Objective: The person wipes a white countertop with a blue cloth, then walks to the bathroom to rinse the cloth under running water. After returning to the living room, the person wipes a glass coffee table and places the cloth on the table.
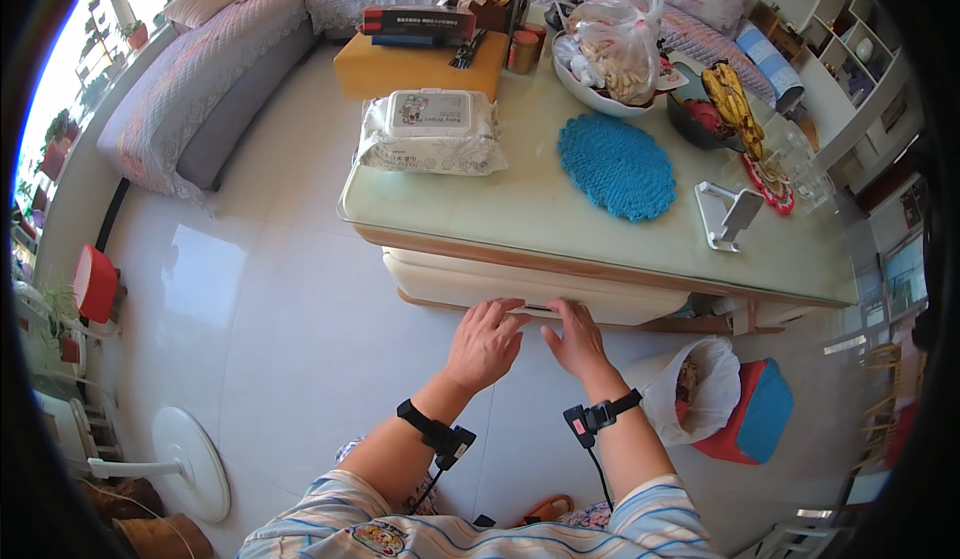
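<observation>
My left hand (486, 343) and my right hand (579, 340) reach to the front of a cream drawer (465, 277) under the glass-topped coffee table (510, 206). Between my fingertips is a small drawer handle (536, 307). The fingers of both hands bend toward it, with the thumbs held apart from them. Whether the fingertips hook the handle or only rest by it is not plain. Above on the tabletop lie a pack of baby wipes (431, 135), a blue crocheted mat (619, 167) and a white folding phone stand (727, 217).
A lined waste bin (694, 394) and a red stool with a blue top (761, 412) stand right of my arms. Farther back on the table are a yellow box (420, 71), a bowl with bagged food (607, 93) and bananas (731, 105). A quilt-covered sofa (217, 71) borders the room.
</observation>
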`<move>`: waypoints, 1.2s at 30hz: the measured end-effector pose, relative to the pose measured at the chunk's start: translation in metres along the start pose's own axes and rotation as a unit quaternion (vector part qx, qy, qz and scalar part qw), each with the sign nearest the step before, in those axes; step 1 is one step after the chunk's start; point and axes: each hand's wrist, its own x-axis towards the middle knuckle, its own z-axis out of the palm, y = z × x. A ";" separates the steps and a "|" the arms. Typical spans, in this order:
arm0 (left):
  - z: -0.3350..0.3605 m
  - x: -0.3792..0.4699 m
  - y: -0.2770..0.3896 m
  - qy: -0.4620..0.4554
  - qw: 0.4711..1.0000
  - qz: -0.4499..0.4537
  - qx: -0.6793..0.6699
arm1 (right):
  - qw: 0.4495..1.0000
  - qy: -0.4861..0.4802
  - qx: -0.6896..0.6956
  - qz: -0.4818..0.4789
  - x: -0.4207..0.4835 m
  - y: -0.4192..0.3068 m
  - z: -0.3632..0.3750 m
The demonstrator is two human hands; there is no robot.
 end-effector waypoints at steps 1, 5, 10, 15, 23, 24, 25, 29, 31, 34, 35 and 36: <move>0.000 -0.001 0.001 -0.001 1.000 -0.002 -0.003 | 1.000 -0.002 -0.003 0.007 0.003 0.001 0.002; -0.001 -0.002 0.001 0.001 1.000 -0.003 0.000 | 0.998 -0.023 0.001 0.051 0.008 0.002 0.004; -0.002 -0.002 -0.002 0.009 1.000 0.009 -0.001 | 0.992 -0.109 -0.015 0.062 -0.005 -0.010 -0.011; -0.009 0.000 -0.004 0.050 0.999 -0.001 -0.010 | 0.967 -0.241 0.062 0.060 -0.045 -0.023 -0.051; -0.060 0.008 -0.004 0.163 0.985 -0.051 0.015 | 0.966 -0.202 0.109 0.117 -0.128 -0.023 -0.118; -0.071 0.009 -0.003 0.164 0.985 -0.053 0.030 | 0.965 -0.206 0.108 0.122 -0.136 -0.023 -0.117; -0.082 0.011 -0.002 0.169 0.984 -0.045 0.042 | 0.967 -0.198 0.111 0.120 -0.143 -0.023 -0.114; -0.113 0.021 0.006 0.171 0.982 -0.047 0.067 | 0.951 -0.261 0.113 0.121 -0.160 -0.018 -0.089; -0.122 0.027 0.013 0.168 0.983 -0.033 0.072 | 0.935 -0.339 0.062 0.084 -0.161 -0.016 -0.077; -0.120 0.034 0.022 0.147 0.986 -0.040 0.066 | 0.919 -0.363 0.131 0.084 -0.157 -0.014 -0.069; -0.115 0.033 0.025 0.114 0.992 -0.036 0.046 | 0.922 -0.352 0.139 0.076 -0.156 -0.013 -0.069; -0.110 0.030 0.027 0.080 0.995 -0.048 0.036 | 0.926 -0.341 0.147 0.070 -0.154 -0.012 -0.070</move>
